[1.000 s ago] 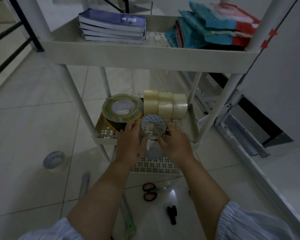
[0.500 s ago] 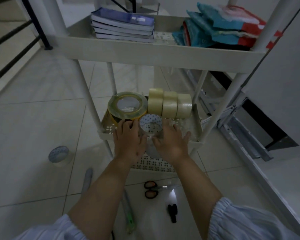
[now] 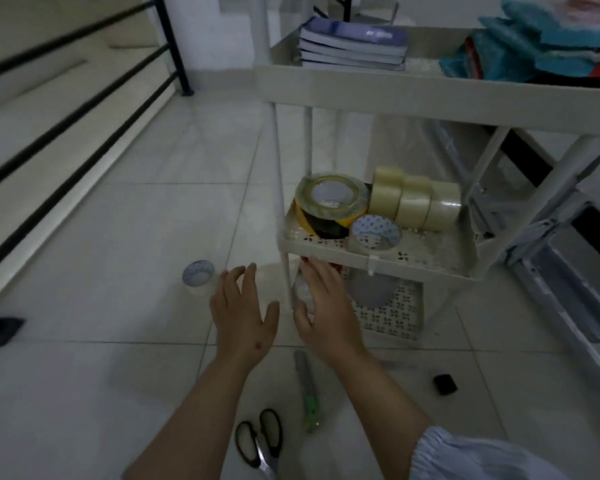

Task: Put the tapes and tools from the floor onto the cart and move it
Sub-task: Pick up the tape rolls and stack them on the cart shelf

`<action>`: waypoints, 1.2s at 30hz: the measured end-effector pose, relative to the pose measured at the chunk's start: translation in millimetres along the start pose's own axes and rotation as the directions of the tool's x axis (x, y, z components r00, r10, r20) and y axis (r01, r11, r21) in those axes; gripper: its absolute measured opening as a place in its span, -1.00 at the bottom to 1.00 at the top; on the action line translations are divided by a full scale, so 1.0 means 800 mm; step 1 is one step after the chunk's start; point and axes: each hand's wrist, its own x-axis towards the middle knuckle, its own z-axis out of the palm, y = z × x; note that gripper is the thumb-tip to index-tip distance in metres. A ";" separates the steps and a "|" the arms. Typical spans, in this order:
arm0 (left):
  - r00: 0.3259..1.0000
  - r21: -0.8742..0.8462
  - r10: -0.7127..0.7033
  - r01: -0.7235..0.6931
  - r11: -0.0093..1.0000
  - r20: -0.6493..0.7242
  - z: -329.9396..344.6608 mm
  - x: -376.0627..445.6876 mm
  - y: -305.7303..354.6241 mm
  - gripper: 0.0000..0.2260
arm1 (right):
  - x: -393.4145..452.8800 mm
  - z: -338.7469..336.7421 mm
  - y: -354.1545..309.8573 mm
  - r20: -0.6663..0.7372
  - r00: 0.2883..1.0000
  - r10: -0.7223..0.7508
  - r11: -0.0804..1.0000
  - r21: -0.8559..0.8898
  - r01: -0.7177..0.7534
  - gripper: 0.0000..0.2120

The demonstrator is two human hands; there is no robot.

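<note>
Both hands empty, fingers loosely spread: left hand [image 3: 243,308] above the pale floor tiles, right hand [image 3: 323,306] just below the cream cart's middle shelf [image 3: 329,252] (clear tape roll with dotted core [image 3: 374,235] resting there); similar dotted roll [image 3: 198,276] and black-handled scissors [image 3: 258,441] on the floor

We see the scissors [image 3: 259,441] only in part, their blades cut off by the bottom edge. Our right hand [image 3: 326,306] covers part of the cart [image 3: 378,265] leg and lower shelf. The teal bags [image 3: 541,46] run past the right edge, and motion blur smears the books [image 3: 352,43]
</note>
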 end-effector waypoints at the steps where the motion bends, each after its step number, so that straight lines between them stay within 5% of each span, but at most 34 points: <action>1: 1.000 0.020 -0.010 0.009 1.000 0.008 -0.006 0.002 -0.017 -0.31 | 0.001 0.012 -0.007 0.027 1.000 -0.003 1.000 -0.003 0.003 -0.50; 8: 0.969 0.152 -0.160 0.132 0.980 0.190 -0.029 0.019 -0.136 -0.41 | 0.039 0.106 -0.038 0.249 0.966 0.067 0.997 -0.064 -0.052 -0.51; 12: 0.935 0.253 -0.223 0.153 0.955 0.275 -0.030 0.032 -0.198 -0.29 | 0.075 0.163 -0.041 0.468 0.875 0.123 0.988 -0.139 -0.064 -0.42; 15: 0.904 0.329 -0.277 0.166 0.930 0.325 -0.023 0.051 -0.228 -0.42 | 0.099 0.207 -0.033 0.520 0.845 0.125 0.982 -0.186 -0.030 -0.38; 25: 0.905 0.365 -0.330 0.221 0.904 0.268 0.052 0.130 -0.315 -0.40 | 0.154 0.345 0.027 0.590 0.794 0.144 0.990 -0.095 -0.108 -0.39; 36: 0.925 -0.175 -0.269 0.321 0.931 0.267 0.117 0.152 -0.335 -0.32 | 0.162 0.397 0.052 0.581 0.794 0.178 0.958 0.080 -0.274 -0.44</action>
